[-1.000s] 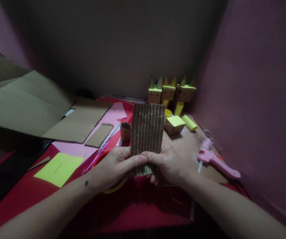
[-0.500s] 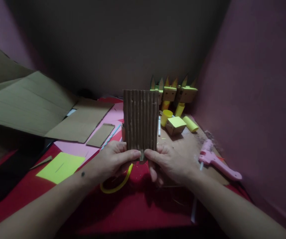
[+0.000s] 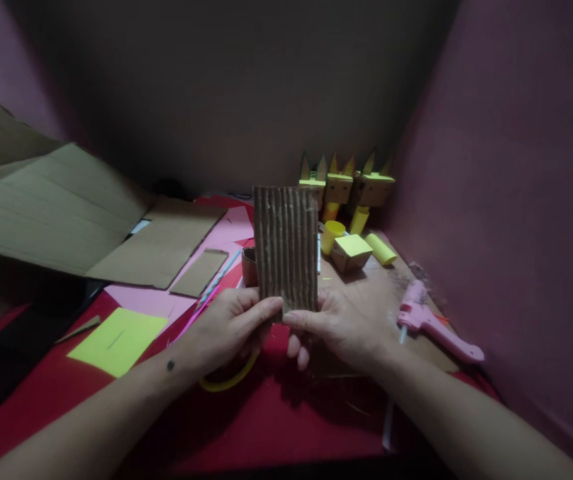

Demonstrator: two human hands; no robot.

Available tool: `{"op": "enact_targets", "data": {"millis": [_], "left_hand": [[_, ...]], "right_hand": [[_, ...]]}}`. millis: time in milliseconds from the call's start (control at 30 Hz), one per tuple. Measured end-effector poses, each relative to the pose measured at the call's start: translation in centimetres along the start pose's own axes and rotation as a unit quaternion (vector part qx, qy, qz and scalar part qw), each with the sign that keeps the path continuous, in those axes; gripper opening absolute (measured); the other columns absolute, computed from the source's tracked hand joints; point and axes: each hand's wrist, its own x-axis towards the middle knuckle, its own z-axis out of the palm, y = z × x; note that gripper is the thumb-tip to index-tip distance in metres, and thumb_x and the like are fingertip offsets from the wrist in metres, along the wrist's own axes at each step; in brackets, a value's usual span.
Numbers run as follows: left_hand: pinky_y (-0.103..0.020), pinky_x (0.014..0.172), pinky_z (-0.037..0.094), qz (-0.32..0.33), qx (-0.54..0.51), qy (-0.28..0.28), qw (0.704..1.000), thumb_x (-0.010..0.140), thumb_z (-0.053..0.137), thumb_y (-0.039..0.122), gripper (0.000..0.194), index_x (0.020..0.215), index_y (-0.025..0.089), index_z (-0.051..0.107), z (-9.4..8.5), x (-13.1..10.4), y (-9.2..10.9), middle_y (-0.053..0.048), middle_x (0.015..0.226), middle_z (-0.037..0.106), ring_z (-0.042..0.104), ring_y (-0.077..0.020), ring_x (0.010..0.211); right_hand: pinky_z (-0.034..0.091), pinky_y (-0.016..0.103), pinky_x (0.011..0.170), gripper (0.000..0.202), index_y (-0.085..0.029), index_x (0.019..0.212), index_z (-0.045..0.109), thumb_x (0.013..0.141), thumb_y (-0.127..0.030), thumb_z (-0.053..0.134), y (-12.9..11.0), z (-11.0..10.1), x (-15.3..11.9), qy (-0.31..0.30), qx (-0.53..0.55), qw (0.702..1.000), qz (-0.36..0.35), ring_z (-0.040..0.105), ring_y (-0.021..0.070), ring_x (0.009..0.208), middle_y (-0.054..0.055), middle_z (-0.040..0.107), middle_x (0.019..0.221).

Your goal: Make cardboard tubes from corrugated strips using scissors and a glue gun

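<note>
A rectangular piece of corrugated cardboard (image 3: pixel 286 250), its ridges running up and down, stands upright between my hands above the red tabletop. My left hand (image 3: pixel 244 320) pinches its lower left edge, thumb on the near face. At the lower right, my right hand (image 3: pixel 329 323) grips it the same way, with some fingers curled beneath. Both thumbs almost meet at the bottom edge. Below and behind my left hand shows part of a yellow ring-shaped thing (image 3: pixel 229 383). A small brown cardboard tube (image 3: pixel 249 268) is partly hidden behind the piece.
A pink glue gun (image 3: pixel 436 323) lies at right by the wall. Yellow-topped cardboard box (image 3: pixel 351 252), yellow paper tubes (image 3: pixel 380 249) and eared box figures (image 3: pixel 374 190) stand behind. At left are large cardboard sheets (image 3: pixel 56 207), a yellow-green paper (image 3: pixel 119 341) and pink paper (image 3: pixel 154 300).
The cardboard piece has turned and tilted slightly, and its top edge sits a little lower and looks narrower. Both hands keep hold; my right thumb has shifted slightly lower.
</note>
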Motion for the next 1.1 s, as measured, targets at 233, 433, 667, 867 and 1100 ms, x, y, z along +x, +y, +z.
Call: {"op": "enact_targets", "data": {"millis": [233, 433, 667, 867, 1100], "left_hand": [[-0.026, 0.062, 0.051, 0.020, -0.123, -0.030, 0.992, 0.071, 0.067, 0.026, 0.014, 0.066, 0.012, 0.067, 0.7, 0.2, 0.4, -0.005, 0.064, 0.069, 0.064, -0.0173, 0.063], [-0.018, 0.039, 0.029, -0.017, -0.078, -0.054, 0.995, 0.070, 0.069, 0.022, 0.013, 0.061, 0.014, 0.064, 0.7, 0.5, -0.3, 0.005, 0.045, 0.052, 0.042, -0.0066, 0.040], [-0.023, 0.059, 0.048, 0.021, -0.106, -0.073, 0.991, 0.076, 0.069, 0.030, 0.018, 0.084, 0.015, 0.069, 0.6, 0.5, -0.5, -0.001, 0.073, 0.068, 0.062, -0.0151, 0.067], [-0.025, 0.062, 0.052, 0.002, -0.186, -0.024, 0.982, 0.074, 0.072, 0.032, 0.021, 0.078, 0.013, 0.066, 1.0, 0.2, -0.5, -0.002, 0.071, 0.070, 0.065, -0.0162, 0.066], [-0.027, 0.067, 0.055, 0.034, -0.182, -0.004, 0.983, 0.075, 0.073, 0.030, 0.021, 0.086, 0.013, 0.070, 0.5, 0.2, -0.4, -0.004, 0.077, 0.073, 0.066, -0.0159, 0.067]], "right_hand": [[0.037, 0.016, 0.035, 0.017, -0.014, 0.072, 0.062, 0.078, -0.029, 0.065, -0.2, 0.3, 0.1, -0.024, -0.036, 0.998, 0.041, 0.048, 0.0065, 0.034, -0.004, 0.057, 0.046], [0.053, 0.029, 0.072, 0.016, -0.016, 0.087, 0.066, 0.074, -0.025, 0.071, -1.3, 0.0, -0.2, 0.091, -0.069, 0.987, -0.114, 0.065, 0.0154, 0.078, 0.002, 0.069, 0.085], [0.055, 0.033, 0.071, 0.030, -0.020, 0.093, 0.063, 0.067, -0.025, 0.076, -0.6, 0.6, 0.0, 0.105, 0.075, 0.983, -0.132, 0.066, 0.0171, 0.072, 0.001, 0.071, 0.085], [0.053, 0.030, 0.067, 0.021, -0.018, 0.087, 0.068, 0.070, -0.027, 0.074, -0.4, 0.4, 0.2, 0.086, 0.067, 0.989, -0.097, 0.064, 0.0156, 0.069, 0.001, 0.070, 0.076], [0.050, 0.031, 0.070, 0.018, -0.018, 0.081, 0.072, 0.068, -0.029, 0.076, 0.1, 0.2, 0.2, 0.037, 0.055, 0.995, -0.080, 0.060, 0.0147, 0.068, 0.000, 0.066, 0.072]]}}
